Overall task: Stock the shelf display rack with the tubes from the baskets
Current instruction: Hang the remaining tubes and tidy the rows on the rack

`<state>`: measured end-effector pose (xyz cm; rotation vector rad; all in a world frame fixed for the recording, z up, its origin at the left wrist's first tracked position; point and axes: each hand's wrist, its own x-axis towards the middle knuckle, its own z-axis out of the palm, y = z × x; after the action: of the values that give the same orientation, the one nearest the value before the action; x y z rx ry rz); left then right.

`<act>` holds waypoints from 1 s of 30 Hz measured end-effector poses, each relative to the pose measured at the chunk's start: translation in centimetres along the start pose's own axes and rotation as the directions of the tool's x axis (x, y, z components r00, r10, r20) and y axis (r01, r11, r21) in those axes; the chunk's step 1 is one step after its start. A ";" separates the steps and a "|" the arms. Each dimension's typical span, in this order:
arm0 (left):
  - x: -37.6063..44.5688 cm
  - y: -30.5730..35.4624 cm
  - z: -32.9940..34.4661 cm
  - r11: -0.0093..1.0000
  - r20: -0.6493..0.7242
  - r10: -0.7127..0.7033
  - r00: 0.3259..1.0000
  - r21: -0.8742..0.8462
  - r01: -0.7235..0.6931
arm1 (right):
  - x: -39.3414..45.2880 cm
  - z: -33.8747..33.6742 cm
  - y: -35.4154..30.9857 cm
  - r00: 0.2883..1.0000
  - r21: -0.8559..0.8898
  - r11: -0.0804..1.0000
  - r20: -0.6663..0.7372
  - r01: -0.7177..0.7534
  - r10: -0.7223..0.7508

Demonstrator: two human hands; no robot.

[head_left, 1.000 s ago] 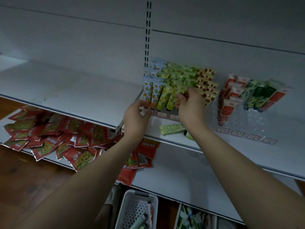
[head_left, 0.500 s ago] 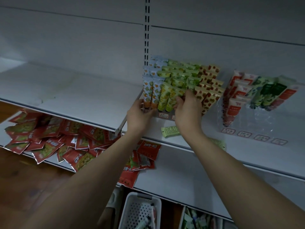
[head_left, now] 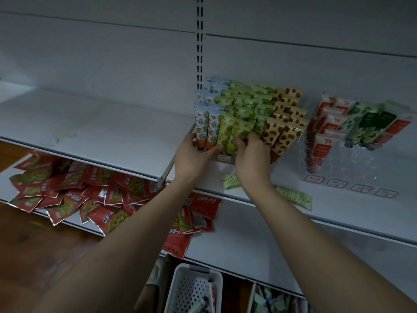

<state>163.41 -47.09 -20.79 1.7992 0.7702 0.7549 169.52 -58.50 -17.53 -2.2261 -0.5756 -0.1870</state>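
Behind right hand (head_left: 252,161), rack (head_left: 225,158) front hidden, basket (head_left: 180,288) cropped

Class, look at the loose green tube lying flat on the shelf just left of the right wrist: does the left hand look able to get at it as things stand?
Probably yes. The loose green tube lies uncovered on the shelf, just below the left hand, though that hand is busy at the front-row tubes.

White metal shelves (head_left: 94,129) stand against a white back panel (head_left: 101,55) with a slotted upright (head_left: 199,41). Brown wood floor (head_left: 20,240) shows at left. The light is dim.
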 end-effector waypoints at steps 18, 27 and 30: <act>-0.3 -0.5 0.9 0.990 -0.061 0.077 0.995 0.127 -0.068 | -0.1 1.0 0.3 0.999 -0.058 0.998 -0.021 0.036 -0.037; -0.7 0.1 1.0 0.991 -0.074 0.074 0.995 0.118 -0.065 | 0.4 0.7 0.3 0.998 -0.049 0.998 0.060 -0.032 0.035; -0.8 0.1 1.0 0.992 -0.065 0.070 0.995 0.107 -0.063 | 0.4 0.5 0.2 0.998 -0.018 1.000 0.059 -0.016 0.017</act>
<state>163.78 -48.28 -21.16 1.9092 0.8116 0.8375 169.99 -58.13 -17.85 -2.2592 -0.5894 -0.1190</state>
